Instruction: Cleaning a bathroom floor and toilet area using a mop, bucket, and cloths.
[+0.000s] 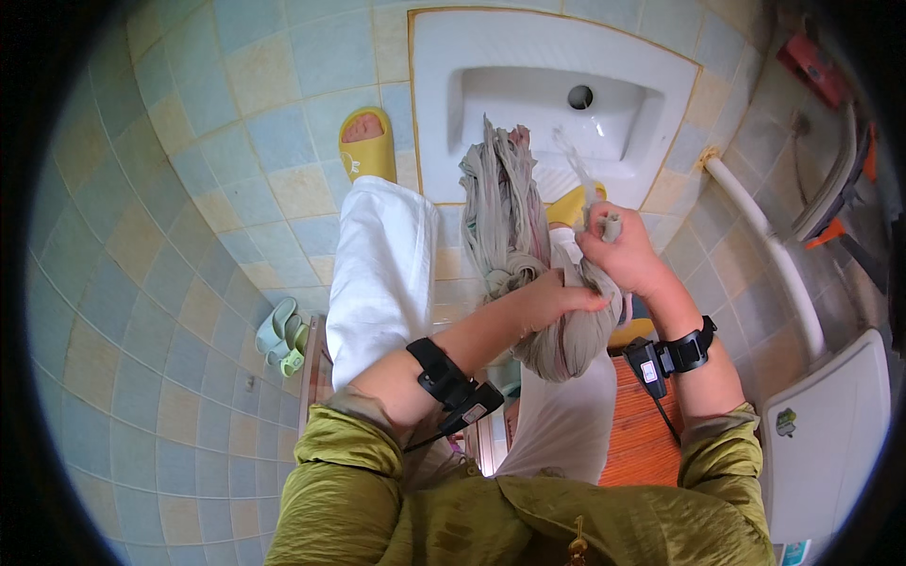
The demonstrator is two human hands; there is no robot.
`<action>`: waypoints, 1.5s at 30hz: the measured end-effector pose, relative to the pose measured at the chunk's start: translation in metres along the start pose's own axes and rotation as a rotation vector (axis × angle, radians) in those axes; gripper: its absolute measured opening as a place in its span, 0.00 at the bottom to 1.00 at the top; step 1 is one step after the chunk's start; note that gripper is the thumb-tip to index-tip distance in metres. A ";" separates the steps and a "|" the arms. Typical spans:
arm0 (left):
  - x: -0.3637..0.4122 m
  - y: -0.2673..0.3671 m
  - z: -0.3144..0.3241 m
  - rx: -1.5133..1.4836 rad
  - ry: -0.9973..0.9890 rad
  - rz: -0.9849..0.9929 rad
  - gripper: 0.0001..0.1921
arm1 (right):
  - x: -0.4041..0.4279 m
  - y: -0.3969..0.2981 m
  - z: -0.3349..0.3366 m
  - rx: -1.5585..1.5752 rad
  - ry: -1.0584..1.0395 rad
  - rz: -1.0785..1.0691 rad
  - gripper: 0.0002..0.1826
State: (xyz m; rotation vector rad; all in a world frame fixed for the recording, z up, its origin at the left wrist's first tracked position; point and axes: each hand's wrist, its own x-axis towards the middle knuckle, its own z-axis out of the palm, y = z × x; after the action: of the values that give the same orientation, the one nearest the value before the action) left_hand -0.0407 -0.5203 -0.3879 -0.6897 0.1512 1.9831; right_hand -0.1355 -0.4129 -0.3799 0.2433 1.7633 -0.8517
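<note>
A long wet grey cloth [499, 191], bunched and twisted into folds, hangs between my legs. Its far end overlaps the near edge of a white ceramic squat toilet [439, 127]. Around the knotted middle of the cloth, my left hand [555, 297] is closed, thumb pointing right. My right hand [623, 247] makes a fist on a twisted part, with a small rolled end sticking out of it. A clear stream of water [573, 159] runs near the right fist, over the toilet's near side. Below my left hand the cloth bulges in a rounded loop.
My feet wear yellow slippers [375, 156] on either side of the toilet's near left corner. A white pipe [771, 240] runs along the right wall, near a white cistern [828, 439]. Several slippers [283, 336] stand at left. An orange-brown slatted surface [640, 424] lies behind my right leg.
</note>
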 end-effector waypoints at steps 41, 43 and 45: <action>-0.030 0.088 0.002 0.867 0.035 0.352 0.24 | -0.014 0.010 0.044 1.309 -0.093 -0.473 0.40; -0.027 0.083 -0.007 0.493 -0.088 0.364 0.27 | -0.055 0.013 0.043 1.263 -0.100 -0.515 0.42; -0.023 0.083 -0.008 0.400 -0.124 0.226 0.34 | -0.064 0.015 0.033 1.211 -0.093 -0.560 0.43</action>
State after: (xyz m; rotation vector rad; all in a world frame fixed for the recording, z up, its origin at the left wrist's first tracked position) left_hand -0.0992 -0.5828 -0.3974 -0.2993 0.5543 2.1166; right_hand -0.0794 -0.4080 -0.3335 0.4785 1.0165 -2.2373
